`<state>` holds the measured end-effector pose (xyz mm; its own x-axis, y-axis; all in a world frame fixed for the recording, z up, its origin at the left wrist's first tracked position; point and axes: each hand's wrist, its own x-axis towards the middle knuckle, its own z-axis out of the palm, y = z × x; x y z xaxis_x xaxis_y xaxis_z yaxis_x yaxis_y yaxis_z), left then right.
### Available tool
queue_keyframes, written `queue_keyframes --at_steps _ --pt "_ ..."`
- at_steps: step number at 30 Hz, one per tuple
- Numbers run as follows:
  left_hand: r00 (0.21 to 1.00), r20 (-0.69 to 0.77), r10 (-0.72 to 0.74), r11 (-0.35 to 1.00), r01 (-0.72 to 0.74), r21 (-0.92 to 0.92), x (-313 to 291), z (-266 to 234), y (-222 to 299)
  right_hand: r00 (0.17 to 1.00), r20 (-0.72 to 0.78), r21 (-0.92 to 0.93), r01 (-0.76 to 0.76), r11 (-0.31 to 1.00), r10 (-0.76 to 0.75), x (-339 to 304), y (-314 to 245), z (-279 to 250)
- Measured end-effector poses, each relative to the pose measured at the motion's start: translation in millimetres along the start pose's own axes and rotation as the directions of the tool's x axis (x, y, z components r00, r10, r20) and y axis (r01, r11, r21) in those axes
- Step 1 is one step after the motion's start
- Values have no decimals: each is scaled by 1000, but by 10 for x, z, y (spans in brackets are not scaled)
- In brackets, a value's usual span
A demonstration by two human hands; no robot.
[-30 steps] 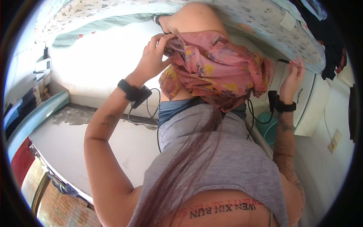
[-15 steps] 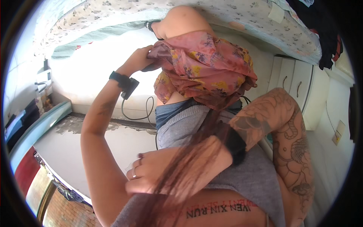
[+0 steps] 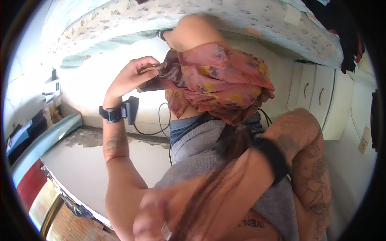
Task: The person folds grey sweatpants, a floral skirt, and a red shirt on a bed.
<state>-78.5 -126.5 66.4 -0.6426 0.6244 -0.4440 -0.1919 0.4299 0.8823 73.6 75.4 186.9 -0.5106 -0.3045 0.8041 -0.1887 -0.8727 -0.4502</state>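
A pink floral garment point(image 3: 225, 80) with yellow and purple flowers lies bunched over my lap and bent leg. At its left side my left hand point(image 3: 136, 77) pinches the edge of the cloth between thumb and fingers, showing the darker inner side. Close to my chest is my right hand point(image 3: 157, 213), smeared by motion, with a ring on one finger. Strands of long reddish hair point(image 3: 201, 193) hang in front of it. Whether that hand holds anything cannot be made out. Both wrists wear black bands, the left one with a small device point(image 3: 130, 109) on it.
A bed with a flowered cover point(image 3: 241, 18) runs along the far side. White drawers point(image 3: 317, 90) stand at the right, dark clothing point(image 3: 350, 44) above them. A black cable point(image 3: 155, 131) loops from the left wrist device. A pale board point(image 3: 104, 172) lies at the left.
My left hand has shifted left and turned, lifting the garment's edge outward. My right hand has moved down toward my chest and blurred.
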Motion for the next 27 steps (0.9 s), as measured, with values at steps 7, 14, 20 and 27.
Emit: queue_keyframes --at_steps 7,14,20,27 --pt "941 -339 -9 838 -178 -515 -183 745 48 785 -405 -907 -409 -98 469 -988 -191 -1308" --pt "801 -595 67 952 -231 -203 -343 871 188 704 -590 -797 -586 -146 395 -1118 -413 -1578" --pt "995 -98 23 943 11 332 -411 733 305 417 -908 -379 -857 349 39 -928 -856 -1803" --pt "919 -32 392 669 -261 696 -238 610 76 373 -840 -417 -908 -30 393 -852 -1340 -1990"
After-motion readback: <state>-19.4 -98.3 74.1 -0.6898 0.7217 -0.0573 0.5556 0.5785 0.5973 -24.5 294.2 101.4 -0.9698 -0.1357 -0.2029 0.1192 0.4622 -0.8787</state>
